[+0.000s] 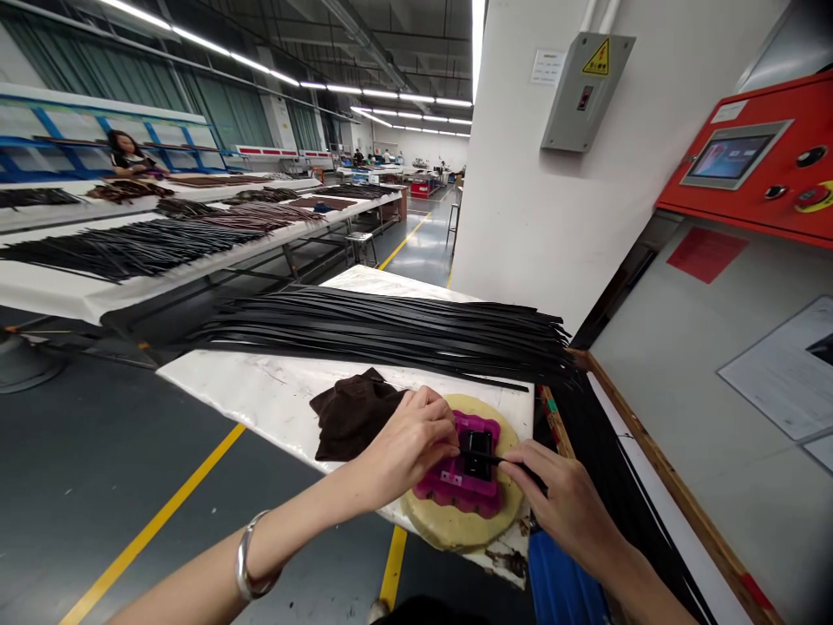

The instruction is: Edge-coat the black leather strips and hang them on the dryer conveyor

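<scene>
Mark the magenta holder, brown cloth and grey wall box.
Magenta holder (457,496): head view, its scalloped near edge.
Brown cloth (355,417): head view, middle of the crumpled fabric.
Grey wall box (573,115): head view, front cover.

1. Strip (482,456): left end hidden by left hand (416,441).
2. Notice (547,67): text too small.
3. Red panel (748,205): cut off, right edge.
4. Blue thing (565,577): cut off, bottom edge.
5. Screen (732,161): readout unreadable.

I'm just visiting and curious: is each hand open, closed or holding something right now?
Left hand: closed, pinching a thin black strip.
Right hand: closed, pinching the same strip farther to the right.
</scene>
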Tool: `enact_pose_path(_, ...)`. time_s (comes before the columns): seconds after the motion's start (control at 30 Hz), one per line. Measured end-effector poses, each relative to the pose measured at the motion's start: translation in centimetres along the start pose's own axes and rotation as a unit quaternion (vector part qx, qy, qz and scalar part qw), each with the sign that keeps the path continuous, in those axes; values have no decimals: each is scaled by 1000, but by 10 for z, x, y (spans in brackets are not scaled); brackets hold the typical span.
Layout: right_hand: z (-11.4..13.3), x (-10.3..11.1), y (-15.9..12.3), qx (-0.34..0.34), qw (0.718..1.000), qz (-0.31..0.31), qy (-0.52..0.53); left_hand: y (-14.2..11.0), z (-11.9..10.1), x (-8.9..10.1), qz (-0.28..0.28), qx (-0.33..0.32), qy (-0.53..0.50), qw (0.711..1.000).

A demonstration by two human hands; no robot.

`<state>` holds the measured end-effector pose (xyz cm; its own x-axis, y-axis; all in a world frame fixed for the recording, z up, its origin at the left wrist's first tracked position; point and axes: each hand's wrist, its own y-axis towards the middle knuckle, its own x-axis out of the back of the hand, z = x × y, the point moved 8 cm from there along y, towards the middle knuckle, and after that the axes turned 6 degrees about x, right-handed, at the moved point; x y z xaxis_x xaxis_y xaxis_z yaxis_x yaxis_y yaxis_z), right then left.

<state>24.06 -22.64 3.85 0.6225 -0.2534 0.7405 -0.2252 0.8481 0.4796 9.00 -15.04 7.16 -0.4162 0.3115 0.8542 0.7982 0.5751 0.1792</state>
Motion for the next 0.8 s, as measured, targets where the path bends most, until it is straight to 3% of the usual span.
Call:
enact_pose_path(0.27,-6,28,-3,8,995,85,-60,19,-21,-15,24,-56,1,998)
enact_pose_path(0.5,22,55,27,92,961,152,-213,25,-28,-13,19,-79,8,997)
enact_pose_path(0.63,44,59,44,160,935,163,-273,24,-29,-9,13,-77,10,997)
enact_pose_path(0.8,60,49,56,205,908,189,-314,25,-29,-18,11,-82,24,996)
